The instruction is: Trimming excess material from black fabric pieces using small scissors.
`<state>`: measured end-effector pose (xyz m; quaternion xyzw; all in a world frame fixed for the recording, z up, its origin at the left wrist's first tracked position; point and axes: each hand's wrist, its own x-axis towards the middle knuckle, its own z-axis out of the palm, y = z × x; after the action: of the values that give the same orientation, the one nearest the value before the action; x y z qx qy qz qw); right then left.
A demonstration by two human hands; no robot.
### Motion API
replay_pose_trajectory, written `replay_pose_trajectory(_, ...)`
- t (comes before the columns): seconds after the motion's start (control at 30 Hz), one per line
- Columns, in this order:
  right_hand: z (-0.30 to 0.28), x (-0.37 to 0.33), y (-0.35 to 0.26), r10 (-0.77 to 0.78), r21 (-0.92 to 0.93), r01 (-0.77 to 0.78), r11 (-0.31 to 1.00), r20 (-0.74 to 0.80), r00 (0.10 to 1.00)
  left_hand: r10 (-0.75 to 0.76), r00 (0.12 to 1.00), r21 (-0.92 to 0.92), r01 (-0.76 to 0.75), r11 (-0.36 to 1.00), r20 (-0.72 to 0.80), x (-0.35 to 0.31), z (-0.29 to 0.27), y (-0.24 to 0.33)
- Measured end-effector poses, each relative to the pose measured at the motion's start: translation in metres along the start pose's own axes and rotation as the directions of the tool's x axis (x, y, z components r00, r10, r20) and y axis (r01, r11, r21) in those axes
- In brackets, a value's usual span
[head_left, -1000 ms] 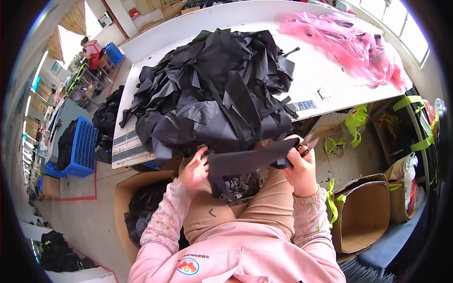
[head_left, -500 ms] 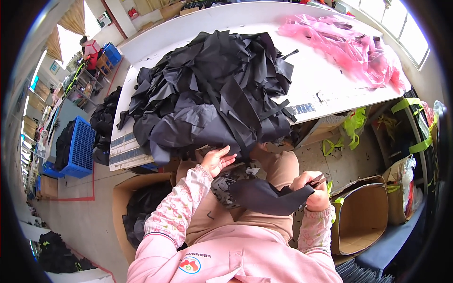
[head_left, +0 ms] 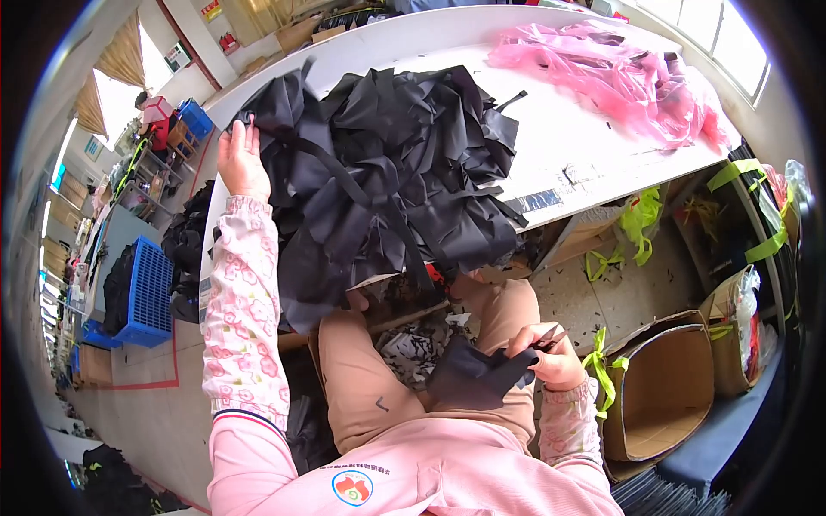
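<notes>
A large heap of black fabric pieces (head_left: pixel 404 146) with dangling straps covers the left half of the white table. At its far left edge is my left hand (head_left: pixel 243 163), fingers stretched out and touching the raised cloth. My right hand (head_left: pixel 551 357), above my right thigh, is closed on a small black fabric piece (head_left: pixel 477 374) that hangs over my lap. From that fist also sticks a dark, narrow, pointed tool (head_left: pixel 551 340), which looks like thread snips; its handle is hidden.
Pink plastic sheeting (head_left: pixel 611 82) lies on the white table (head_left: pixel 594 176) at the right. An open cardboard box (head_left: pixel 662 387) stands by my right arm. Dark scraps and pale paper (head_left: pixel 413 348) lie between my knees. Blue crates (head_left: pixel 151 271) and a person (head_left: pixel 157 116) are at the left.
My left hand has moved from above my lap up to the heap's far left edge. The cloth's near flap has shifted up and left. My right hand has moved slightly left with its piece.
</notes>
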<state>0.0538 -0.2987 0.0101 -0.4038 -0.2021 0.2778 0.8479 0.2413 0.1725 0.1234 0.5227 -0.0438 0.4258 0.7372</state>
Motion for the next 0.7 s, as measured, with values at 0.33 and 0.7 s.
replay_pose_trajectory(0.33,0.01,0.017,0.009,0.15,-0.099,-0.147,0.984,0.022,0.988,-0.506,0.842,0.946,-0.293,-0.141,0.185,-0.094,-0.083,-0.074)
replay_pose_trajectory(0.7,0.006,0.021,0.022,0.139,-0.161,-0.148,0.976,-0.064,0.988,-0.705,0.622,0.878,-0.479,0.001,0.341,-0.127,-0.07,-0.018)
